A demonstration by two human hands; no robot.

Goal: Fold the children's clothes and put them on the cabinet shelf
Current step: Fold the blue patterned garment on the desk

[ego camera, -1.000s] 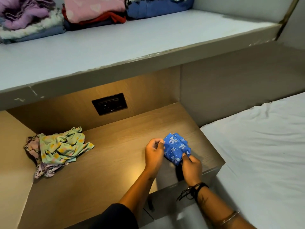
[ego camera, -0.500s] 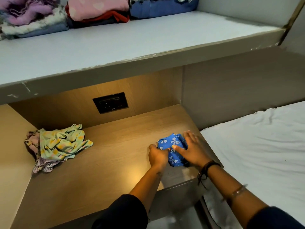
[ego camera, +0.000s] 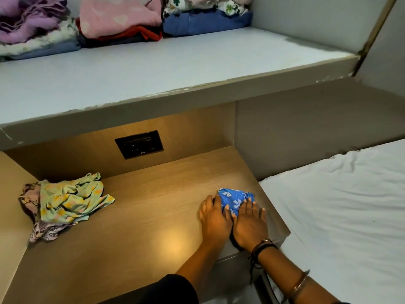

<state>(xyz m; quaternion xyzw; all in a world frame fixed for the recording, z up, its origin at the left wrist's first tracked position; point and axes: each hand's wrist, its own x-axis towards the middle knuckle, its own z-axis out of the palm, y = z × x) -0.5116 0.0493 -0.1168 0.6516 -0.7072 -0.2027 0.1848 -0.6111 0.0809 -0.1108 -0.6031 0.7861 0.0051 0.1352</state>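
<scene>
Left hand [ego camera: 215,219], right hand [ego camera: 251,226] side by side, both spread flat, pressing blue garment [ego camera: 233,199] partly under them.

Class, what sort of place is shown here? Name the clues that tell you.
Probably a bedroom: a bed with a white sheet beside a built-in wooden cabinet, and folded children's clothes stacked on the shelf above.

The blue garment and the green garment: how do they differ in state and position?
The blue garment is folded compact; the green garment lies crumpled and wider. The left hand and right hand press on the blue garment; none touches the green garment. The blue garment lies right, the green garment left. Both rest on the wooden surface.
</scene>
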